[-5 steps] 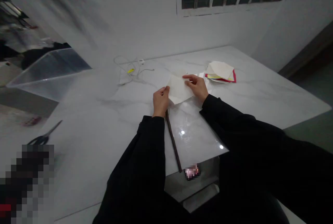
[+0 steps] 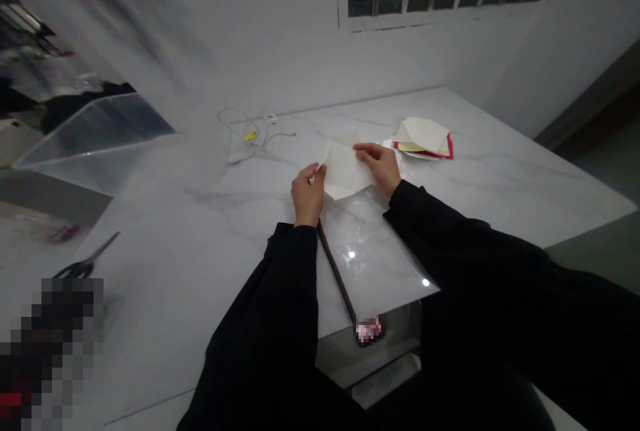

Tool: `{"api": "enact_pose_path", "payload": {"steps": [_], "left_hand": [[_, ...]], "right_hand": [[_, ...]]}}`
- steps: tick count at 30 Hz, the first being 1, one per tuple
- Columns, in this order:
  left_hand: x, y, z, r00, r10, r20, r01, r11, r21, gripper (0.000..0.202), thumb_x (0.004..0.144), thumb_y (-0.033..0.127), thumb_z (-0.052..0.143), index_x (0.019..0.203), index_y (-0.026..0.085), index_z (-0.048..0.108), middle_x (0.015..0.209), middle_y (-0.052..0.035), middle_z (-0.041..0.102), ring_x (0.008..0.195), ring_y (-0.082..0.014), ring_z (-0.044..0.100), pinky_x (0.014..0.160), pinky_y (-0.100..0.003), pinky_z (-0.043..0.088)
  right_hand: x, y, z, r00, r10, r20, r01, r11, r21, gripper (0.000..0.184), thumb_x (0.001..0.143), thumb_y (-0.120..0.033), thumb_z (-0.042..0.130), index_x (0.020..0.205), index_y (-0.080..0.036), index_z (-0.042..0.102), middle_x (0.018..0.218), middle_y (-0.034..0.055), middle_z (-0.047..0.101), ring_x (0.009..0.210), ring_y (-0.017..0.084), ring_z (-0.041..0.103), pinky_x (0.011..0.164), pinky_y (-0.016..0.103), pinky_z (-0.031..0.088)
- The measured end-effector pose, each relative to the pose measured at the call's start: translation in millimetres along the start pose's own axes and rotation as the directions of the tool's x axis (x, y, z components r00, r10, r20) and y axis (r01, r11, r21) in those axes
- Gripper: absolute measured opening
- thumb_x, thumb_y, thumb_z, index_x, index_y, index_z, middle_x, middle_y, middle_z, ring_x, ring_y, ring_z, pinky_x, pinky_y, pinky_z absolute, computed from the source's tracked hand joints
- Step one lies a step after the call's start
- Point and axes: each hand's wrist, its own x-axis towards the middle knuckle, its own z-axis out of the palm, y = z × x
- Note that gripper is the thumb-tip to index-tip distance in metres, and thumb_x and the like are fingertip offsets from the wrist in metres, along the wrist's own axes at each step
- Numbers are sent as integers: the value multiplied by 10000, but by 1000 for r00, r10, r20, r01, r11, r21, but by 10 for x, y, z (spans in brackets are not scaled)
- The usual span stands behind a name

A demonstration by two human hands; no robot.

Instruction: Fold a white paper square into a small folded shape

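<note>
A sheet of cream paper stands slightly raised above the white marble table, and its far part is lifted. My left hand grips its left edge, and my right hand pinches its right edge. Under the sheet and toward me lies a clear plastic sheet. A thin dark brown rod runs from just beneath my left wrist toward the near table edge. Black sleeves cover both forearms.
A stack of cream, yellow and red paper lies to the far right. A tangled white cable lies far left, scissors lie near left, and a clear plastic box stands at the left table edge. The far table edge meets a wall.
My left hand has shifted slightly left, with its fingers further apart. The paper sheet sits a little more upright, and the dark rod's upper end now shows lower, near my left wrist.
</note>
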Motion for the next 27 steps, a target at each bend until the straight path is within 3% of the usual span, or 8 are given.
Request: {"api": "enact_pose_path", "payload": {"steps": [3,8,13,17,20,24,27], "left_hand": [[16,8,-24,988,109,-107,-103,993,61,256,831,440,814,825,198,734,1026,-118,772,1085,-258,686,839,-300,527],[27,97,-66,992,-11,-123,17,999,44,280,845,461,805,822,198,711,853,-50,728,876,-204,666,666,-241,471],[35,107,-42,989,17,-144,-32,994,-102,330,823,474,831,798,172,701,788,-27,704,741,-146,633,649,-230,476],[53,93,-12,994,-98,-45,81,953,-292,416,810,551,845,851,167,691,814,-53,725,757,-157,659,673,-253,528],[69,102,-18,991,-132,1,126,945,-301,463,825,619,819,862,180,677,804,-60,716,773,-169,665,649,-254,525],[95,93,-46,995,-88,-47,75,972,-223,471,843,641,790,791,196,643,717,-11,637,705,-149,614,610,-244,480],[106,84,-65,993,-18,-113,0,988,-157,454,858,609,785,755,191,641,693,12,597,670,-131,566,590,-229,435]], "right_hand": [[-13,-32,12,999,36,-4,-35,998,47,355,832,-429,728,1114,-215,752,1005,45,764,908,191,694,902,388,584],[-48,-116,31,998,50,22,-50,999,1,537,862,-560,728,1283,-229,678,972,49,735,838,197,683,821,385,605],[-66,-208,64,998,52,35,-53,998,26,704,855,-696,718,1375,-234,611,1093,99,757,977,256,725,905,462,613],[-42,-197,66,991,124,54,-130,984,125,652,842,-674,758,1285,-208,656,1118,117,774,1054,266,730,949,473,607],[-23,-162,49,982,177,63,-185,969,163,609,840,-659,780,1237,-207,684,1092,105,778,1027,256,739,921,450,618],[-27,-173,43,967,252,36,-254,945,204,525,853,-650,786,1134,-212,712,1007,74,776,946,229,738,873,409,628],[-51,-241,49,944,309,114,-328,909,256,420,908,-622,734,1040,-224,703,1003,64,775,946,222,736,873,397,633]]}}
